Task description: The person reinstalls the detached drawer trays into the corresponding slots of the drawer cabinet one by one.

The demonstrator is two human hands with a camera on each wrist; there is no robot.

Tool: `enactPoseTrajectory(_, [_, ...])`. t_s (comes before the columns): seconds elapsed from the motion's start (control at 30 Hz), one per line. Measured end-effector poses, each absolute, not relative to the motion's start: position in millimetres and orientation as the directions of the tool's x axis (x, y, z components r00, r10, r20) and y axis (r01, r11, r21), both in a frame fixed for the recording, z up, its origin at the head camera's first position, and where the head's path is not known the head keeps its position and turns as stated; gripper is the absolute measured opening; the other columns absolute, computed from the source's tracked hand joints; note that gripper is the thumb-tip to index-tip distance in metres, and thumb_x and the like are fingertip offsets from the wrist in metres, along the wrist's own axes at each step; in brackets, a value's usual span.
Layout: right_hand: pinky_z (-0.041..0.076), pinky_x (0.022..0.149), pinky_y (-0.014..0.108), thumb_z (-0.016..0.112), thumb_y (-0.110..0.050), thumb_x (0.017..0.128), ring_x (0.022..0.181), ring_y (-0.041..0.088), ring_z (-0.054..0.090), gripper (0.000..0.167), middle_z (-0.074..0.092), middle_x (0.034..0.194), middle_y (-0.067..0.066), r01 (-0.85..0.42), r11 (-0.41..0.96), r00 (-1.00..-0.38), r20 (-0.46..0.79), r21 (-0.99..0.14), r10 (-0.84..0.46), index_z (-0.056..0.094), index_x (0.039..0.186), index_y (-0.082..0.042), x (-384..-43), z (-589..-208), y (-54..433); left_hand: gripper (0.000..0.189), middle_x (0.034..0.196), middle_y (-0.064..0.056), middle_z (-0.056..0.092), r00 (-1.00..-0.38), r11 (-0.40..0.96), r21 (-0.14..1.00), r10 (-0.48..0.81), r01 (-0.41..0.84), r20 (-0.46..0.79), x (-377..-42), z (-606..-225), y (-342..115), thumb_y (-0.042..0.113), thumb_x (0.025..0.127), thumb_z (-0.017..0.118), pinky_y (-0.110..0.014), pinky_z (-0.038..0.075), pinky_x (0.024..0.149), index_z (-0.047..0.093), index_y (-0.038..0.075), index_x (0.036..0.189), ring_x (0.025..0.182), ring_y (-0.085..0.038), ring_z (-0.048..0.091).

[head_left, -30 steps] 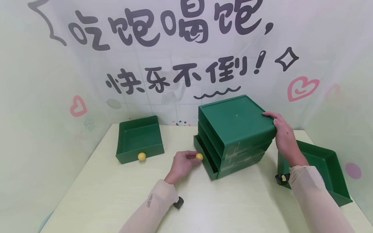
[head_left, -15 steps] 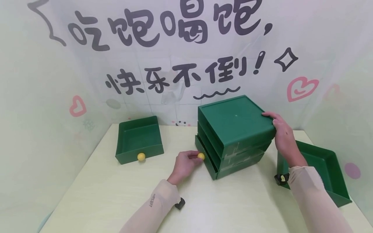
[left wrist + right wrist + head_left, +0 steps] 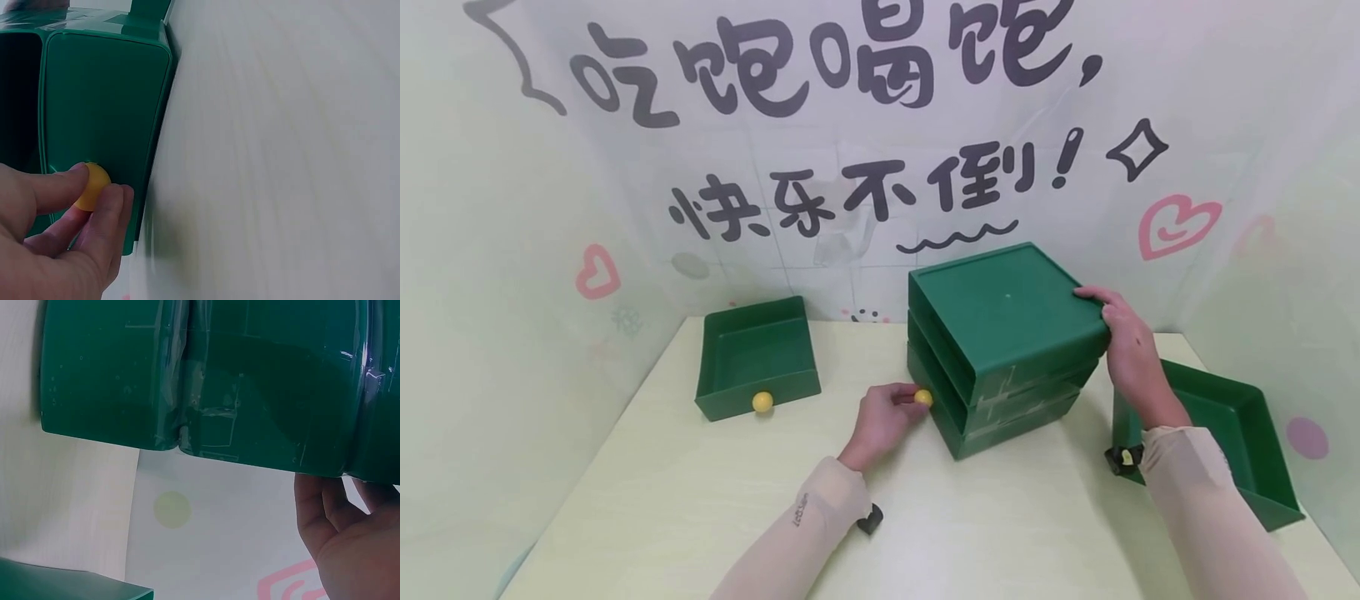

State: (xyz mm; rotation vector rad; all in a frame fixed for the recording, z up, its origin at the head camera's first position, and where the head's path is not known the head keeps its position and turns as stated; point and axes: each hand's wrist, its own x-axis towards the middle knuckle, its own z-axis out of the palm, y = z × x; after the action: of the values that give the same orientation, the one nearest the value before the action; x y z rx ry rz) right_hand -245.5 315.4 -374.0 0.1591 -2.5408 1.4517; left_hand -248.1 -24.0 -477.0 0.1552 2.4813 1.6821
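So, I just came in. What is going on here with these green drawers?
A person's left hand pinches the yellow knob of the bottom drawer, whose front looks nearly flush with the green cabinet. The right hand rests against the cabinet's back end. The two upper compartments show no drawers. Separately on the table sit the left drawer, with another yellow knob, and the right drawer, partly hidden behind the right sleeve.

Bright, diffuse light fills the head view, with a whitish sheen on the pale wood-grained bench (image 3: 955, 542) before the boxy green plastic drawer cabinet (image 3: 1011, 333) and a soft shadow to its right. Both wrist views look dimmer; glare streaks the clear glossy tape (image 3: 215, 428) along the cabinet's side.
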Motion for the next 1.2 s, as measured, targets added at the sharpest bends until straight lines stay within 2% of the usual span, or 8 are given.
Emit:
enactPoseTrajectory(0.23, [0.021, 0.12, 0.07, 0.007, -0.036, 0.111, 0.152, 0.039, 0.028, 0.057, 0.028, 0.167, 0.009, -0.203, 0.5, -0.97, 0.241, -0.842, 0.012, 0.043, 0.153, -0.022, -247.7, -375.7, 315.3, 0.028, 0.105, -0.011, 0.078, -0.986, 0.385, 0.923, 0.159, 0.021, -0.044, -248.5, -475.6, -22.9, 0.012, 0.093, 0.072, -0.034, 0.058, 0.089, 0.072, 0.0, 0.118, 0.097, -0.018, 0.071])
enactPoseTrajectory(0.47, [0.021, 0.121, 0.069, 0.007, -0.037, 0.111, 0.153, 0.037, 0.027, 0.057, 0.028, 0.167, 0.008, -0.188, 0.496, -0.973, 0.229, -0.848, 0.023, 0.043, 0.152, -0.021, -246.4, -375.6, 314.9, 0.031, 0.11, -0.01, 0.076, -0.978, 0.367, 0.93, 0.196, 0.007, -0.069, -249.8, -478.1, -24.0, 0.015, 0.095, 0.07, -0.035, 0.058, 0.092, 0.069, 0.001, 0.124, 0.1, -0.018, 0.07])
enactPoseTrajectory(0.63, [0.021, 0.122, 0.069, 0.008, -0.038, 0.111, 0.153, 0.036, 0.026, 0.056, 0.027, 0.168, 0.007, -0.188, 0.491, -0.974, 0.224, -0.851, 0.015, 0.043, 0.152, -0.022, -247.3, -375.0, 314.4, 0.044, 0.124, -0.011, 0.07, -0.968, 0.374, 0.927, 0.222, -0.03, -0.121, -248.8, -475.3, -32.9, 0.024, 0.095, 0.071, -0.036, 0.057, 0.09, 0.061, 0.005, 0.133, 0.105, -0.022, 0.07])
enactPoseTrajectory(0.8, [0.02, 0.121, 0.07, 0.007, -0.038, 0.111, 0.153, 0.037, 0.026, 0.057, 0.027, 0.168, 0.007, -0.176, 0.495, -0.976, 0.218, -0.851, 0.027, 0.043, 0.152, -0.023, -247.0, -374.7, 315.0, 0.055, 0.136, -0.011, 0.063, -0.975, 0.417, 0.908, 0.178, -0.049, -0.134, -246.8, -463.0, -47.8, 0.034, 0.095, 0.071, -0.041, 0.058, 0.095, 0.054, 0.01, 0.141, 0.115, -0.027, 0.068])
enactPoseTrajectory(1.2, [0.019, 0.119, 0.073, 0.008, -0.041, 0.111, 0.152, 0.041, 0.026, 0.057, 0.026, 0.168, 0.009, -0.189, 0.486, -0.974, 0.224, -0.853, 0.014, 0.041, 0.154, -0.026, -247.2, -375.3, 313.5, 0.051, 0.123, -0.007, 0.069, -0.997, 0.544, 0.838, 0.042, -0.033, -0.067, -235.1, -442.6, -96.4, 0.035, 0.096, 0.07, -0.04, 0.057, 0.09, 0.058, 0.011, 0.139, 0.111, -0.026, 0.067])
